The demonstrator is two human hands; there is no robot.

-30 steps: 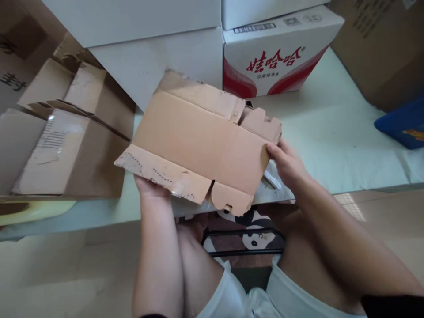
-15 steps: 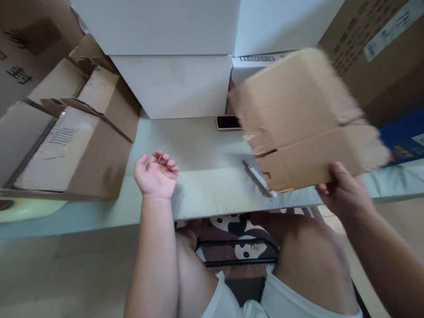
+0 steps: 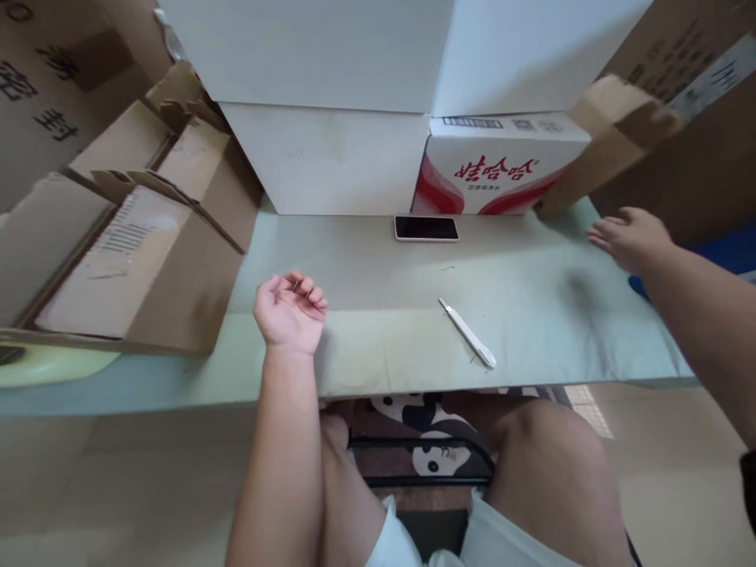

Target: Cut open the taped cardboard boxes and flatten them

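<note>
My left hand [image 3: 291, 313] rests palm up above the front of the table, fingers loosely curled and apart, nothing in it. At the right, my right hand [image 3: 633, 239] is over the table with its fingers stretched out to the left, holding nothing. Just beyond it, the flattened cardboard piece [image 3: 608, 138] stands slanted, slightly blurred, between the white and red printed carton [image 3: 502, 169] and a large brown box [image 3: 673, 157]. A white-handled craft knife [image 3: 469, 335] lies on the table between my hands, its narrow blade pointing away to the left.
A phone [image 3: 426, 228] lies in front of the white boxes [image 3: 331, 157] stacked at the back. Open cardboard boxes [image 3: 177, 283] stand on the left of the green-covered table [image 3: 366, 339]. Something blue [image 3: 729, 248] is at the right edge. My knees are under the table's front edge.
My right hand carried the cardboard piece away from above the knife to the back right and let go of it. The knife and printed carton are now uncovered. My left hand kept its pose.
</note>
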